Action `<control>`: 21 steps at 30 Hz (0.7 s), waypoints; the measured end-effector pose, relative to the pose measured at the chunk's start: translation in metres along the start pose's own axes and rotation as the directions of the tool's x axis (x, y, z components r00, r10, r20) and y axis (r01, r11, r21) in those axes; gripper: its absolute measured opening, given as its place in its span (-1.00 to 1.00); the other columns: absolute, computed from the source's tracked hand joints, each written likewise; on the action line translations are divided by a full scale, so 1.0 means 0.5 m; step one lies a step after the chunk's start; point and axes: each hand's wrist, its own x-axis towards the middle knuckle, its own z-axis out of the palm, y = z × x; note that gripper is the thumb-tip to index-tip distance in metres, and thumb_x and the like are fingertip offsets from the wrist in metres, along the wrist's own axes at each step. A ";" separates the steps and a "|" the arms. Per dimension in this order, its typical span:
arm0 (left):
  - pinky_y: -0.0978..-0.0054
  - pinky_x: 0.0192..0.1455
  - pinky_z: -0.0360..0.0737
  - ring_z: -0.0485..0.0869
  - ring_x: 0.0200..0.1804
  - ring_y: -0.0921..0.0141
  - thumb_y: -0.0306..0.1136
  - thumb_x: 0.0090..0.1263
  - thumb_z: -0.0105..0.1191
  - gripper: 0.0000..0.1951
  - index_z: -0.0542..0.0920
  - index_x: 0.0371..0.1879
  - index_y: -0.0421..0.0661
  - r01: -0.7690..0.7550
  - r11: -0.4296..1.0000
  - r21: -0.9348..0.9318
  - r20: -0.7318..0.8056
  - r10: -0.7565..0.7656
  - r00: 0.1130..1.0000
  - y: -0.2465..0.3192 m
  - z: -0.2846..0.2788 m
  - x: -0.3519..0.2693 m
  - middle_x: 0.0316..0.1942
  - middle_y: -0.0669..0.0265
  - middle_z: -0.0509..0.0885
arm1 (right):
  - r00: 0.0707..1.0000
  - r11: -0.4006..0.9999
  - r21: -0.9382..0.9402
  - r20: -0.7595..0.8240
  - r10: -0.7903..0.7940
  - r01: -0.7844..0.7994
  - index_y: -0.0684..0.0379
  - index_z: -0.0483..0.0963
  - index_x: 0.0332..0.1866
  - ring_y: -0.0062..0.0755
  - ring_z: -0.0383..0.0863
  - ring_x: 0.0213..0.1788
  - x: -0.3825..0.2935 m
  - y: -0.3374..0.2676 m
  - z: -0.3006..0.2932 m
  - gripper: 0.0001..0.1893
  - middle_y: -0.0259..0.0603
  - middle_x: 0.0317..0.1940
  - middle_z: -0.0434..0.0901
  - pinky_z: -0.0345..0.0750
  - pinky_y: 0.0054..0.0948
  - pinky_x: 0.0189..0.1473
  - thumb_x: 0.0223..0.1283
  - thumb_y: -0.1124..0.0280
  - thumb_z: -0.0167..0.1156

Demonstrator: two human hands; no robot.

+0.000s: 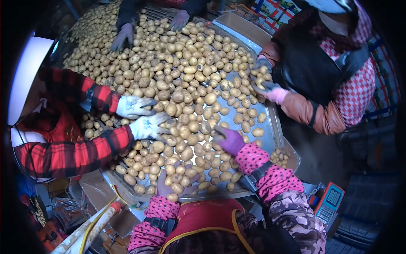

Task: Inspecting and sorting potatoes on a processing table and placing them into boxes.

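Note:
Small pale-brown potatoes [187, 154] lie heaped on a metal sorting table [268, 135] in front of me. Palm up at the near edge, my left hand [163, 185] in a purple glove cups several potatoes [177, 182], with its fingers partly hidden among them. My right hand [231, 140], also in a purple glove, reaches into the heap from the right. Its curled fingertips are beside a dark-marked potato [205, 127]; blur hides whether they grip one. Both my wrists carry pink dotted sleeves.
At left, a person's white-gloved hands [147, 125] work close to my right hand. Another person's gloved hands [266, 89] hold potatoes at right; a third person's hands [123, 36] are at the far side. Cardboard boxes [242, 30] and a digital scale display [330, 203] stand around the table.

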 end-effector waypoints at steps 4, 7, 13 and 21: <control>0.45 -0.26 0.60 0.52 -0.02 0.28 -0.07 0.63 -0.05 -0.65 0.43 0.20 0.00 -0.004 1.000 -0.020 -0.017 0.004 1.000 0.005 0.006 0.000 0.08 0.21 0.50 | 0.969 0.980 -0.159 -0.233 0.082 -0.121 0.01 0.58 0.27 0.01 0.75 0.08 0.082 0.008 -0.067 -0.52 0.03 0.06 0.74 0.66 -0.17 0.15 0.30 0.07 0.30; 0.50 -0.31 0.55 0.52 -0.10 0.34 -0.11 0.62 -0.02 -0.68 0.42 0.19 0.01 -0.019 0.998 -0.060 -0.052 0.016 0.999 0.004 0.024 0.000 0.03 0.23 0.50 | 0.922 0.953 -0.269 -0.386 0.029 -0.143 0.13 0.64 0.11 0.03 0.77 0.03 0.143 0.032 -0.075 -0.60 0.07 0.00 0.74 0.67 -0.15 0.09 0.28 0.11 0.29; 0.54 -0.39 0.53 0.47 -0.21 0.41 -0.18 0.59 0.08 -0.66 0.40 0.22 0.00 0.255 0.927 -0.274 0.238 -0.192 0.952 0.046 0.055 0.007 0.05 0.19 0.44 | 0.977 0.891 -0.404 -0.033 0.211 -0.206 0.07 0.66 0.04 0.03 0.77 0.00 0.240 0.016 -0.123 -0.64 0.08 -0.06 0.75 0.68 -0.11 0.08 0.25 0.11 0.25; 0.56 -0.42 0.51 0.46 -0.20 0.41 -0.13 0.59 -0.02 -0.56 0.39 0.36 -0.01 0.329 0.889 -0.319 0.250 -0.255 0.934 0.044 0.004 0.001 -0.01 0.19 0.49 | 0.896 0.783 -0.443 -0.288 0.337 -0.437 0.15 0.55 0.19 0.09 0.69 0.21 0.243 0.031 -0.129 -0.44 0.09 0.16 0.67 0.62 -0.02 0.22 0.16 0.05 0.41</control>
